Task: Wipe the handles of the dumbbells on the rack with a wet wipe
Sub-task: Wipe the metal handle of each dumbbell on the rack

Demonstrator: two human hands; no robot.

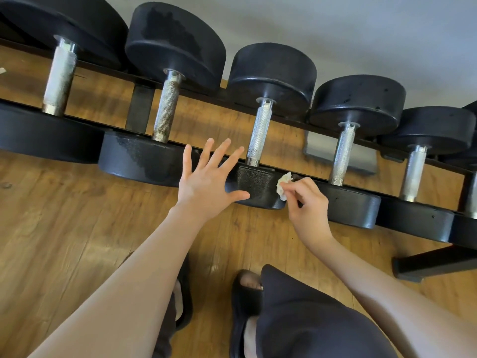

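Observation:
Several black dumbbells with knurled metal handles lie side by side on a low black rack (140, 105). The middle dumbbell's handle (259, 131) shines silver; the one to its left (167, 107) looks rusty. My left hand (206, 180) is spread flat with straight fingers, over the near head (255, 187) of the middle dumbbell. My right hand (307, 202) pinches a crumpled white wet wipe (283, 184) at the right edge of that same head, below the handle. Further handles (342, 155) (413, 174) stand to the right.
The rack stands on a wooden floor (77, 228) against a pale wall (335, 27). A rack foot (433, 264) juts out at the right. My feet in dark sandals (245, 295) and a dark trouser leg are just below the hands.

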